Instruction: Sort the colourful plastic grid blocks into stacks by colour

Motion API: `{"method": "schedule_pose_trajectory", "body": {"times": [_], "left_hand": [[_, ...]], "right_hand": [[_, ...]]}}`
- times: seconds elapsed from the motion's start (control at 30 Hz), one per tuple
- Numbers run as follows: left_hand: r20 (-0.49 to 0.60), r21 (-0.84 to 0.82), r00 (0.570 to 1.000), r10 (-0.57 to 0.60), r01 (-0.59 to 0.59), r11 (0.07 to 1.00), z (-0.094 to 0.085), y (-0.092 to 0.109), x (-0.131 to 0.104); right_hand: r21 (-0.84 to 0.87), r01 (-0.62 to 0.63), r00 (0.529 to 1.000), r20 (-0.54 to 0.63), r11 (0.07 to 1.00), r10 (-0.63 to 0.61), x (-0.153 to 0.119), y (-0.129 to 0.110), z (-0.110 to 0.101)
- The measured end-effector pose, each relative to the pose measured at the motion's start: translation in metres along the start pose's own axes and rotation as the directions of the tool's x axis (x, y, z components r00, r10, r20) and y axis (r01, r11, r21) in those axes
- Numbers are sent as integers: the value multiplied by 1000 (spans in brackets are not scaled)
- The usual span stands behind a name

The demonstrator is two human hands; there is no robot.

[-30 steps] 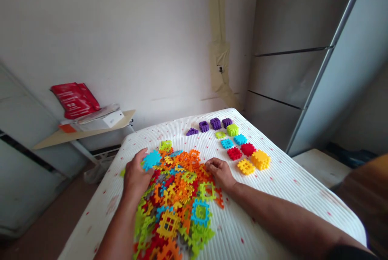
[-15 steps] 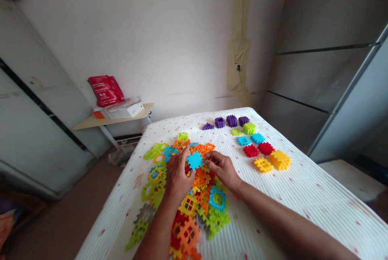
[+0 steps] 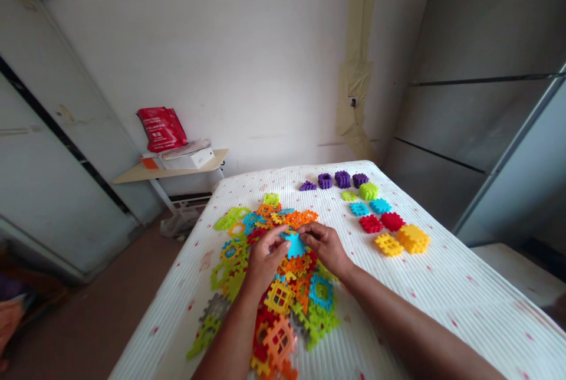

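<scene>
A solid light-blue toothed building tile [image 3: 295, 246] is held between my two hands above a heap of mixed tiles. My left hand [image 3: 265, 255] pinches its left edge with thumb and fingers. On the opposite side, my right hand [image 3: 326, 248] is closed with its fingertips at the tile's upper right edge. Beneath lie orange, red, green, grey and blue pieces, among them a yellow window tile [image 3: 279, 296], an orange window tile [image 3: 280, 340] and a blue frame tile [image 3: 321, 291].
Right of the heap stand sorted stacks: yellow tiles [image 3: 414, 239], red tiles [image 3: 392, 222], blue tiles [image 3: 380, 206], green tiles [image 3: 368, 191] and purple tiles [image 3: 342, 179]. All rest on a white ribbed cover [image 3: 398, 297]. A side table [image 3: 132, 176] carries a red bag [image 3: 161, 129].
My left fingers have come down and closed on the blue tile's left side. The tile has tilted, and both hands have drawn closer together. The view has shifted slightly.
</scene>
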State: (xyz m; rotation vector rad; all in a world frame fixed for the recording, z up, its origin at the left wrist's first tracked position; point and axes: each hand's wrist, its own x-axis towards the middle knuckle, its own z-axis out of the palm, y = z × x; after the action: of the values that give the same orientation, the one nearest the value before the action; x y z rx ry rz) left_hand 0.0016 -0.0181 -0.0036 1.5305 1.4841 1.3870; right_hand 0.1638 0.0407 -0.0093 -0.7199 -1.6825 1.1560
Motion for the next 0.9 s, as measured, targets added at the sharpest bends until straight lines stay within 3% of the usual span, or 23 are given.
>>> {"method": "schedule_pose_trajectory", "body": {"times": [0.07,0.2,0.37,0.6,0.9], "left_hand": [[-3,-17,1000,-30,30,999,0,-1,1],[-141,-58,987,-76,69,996,0,2,2],[-234,-147,965,-121,88,985,-2,3,2],[-208,-136,971,-118,91,987,0,6,1],[-190,-121,972,-136,114,986,0,9,1]], "right_hand": [[-115,76,997,23,990,-74,-3,0,2],[-400,147,983,-42,905,-178,-10,-2,2],[-609,256,960,66,751,-274,-18,-10,8],[-680,257,957,82,686,-277,-17,-14,17],[-615,266,960,96,742,-264,-18,-17,12]]}}
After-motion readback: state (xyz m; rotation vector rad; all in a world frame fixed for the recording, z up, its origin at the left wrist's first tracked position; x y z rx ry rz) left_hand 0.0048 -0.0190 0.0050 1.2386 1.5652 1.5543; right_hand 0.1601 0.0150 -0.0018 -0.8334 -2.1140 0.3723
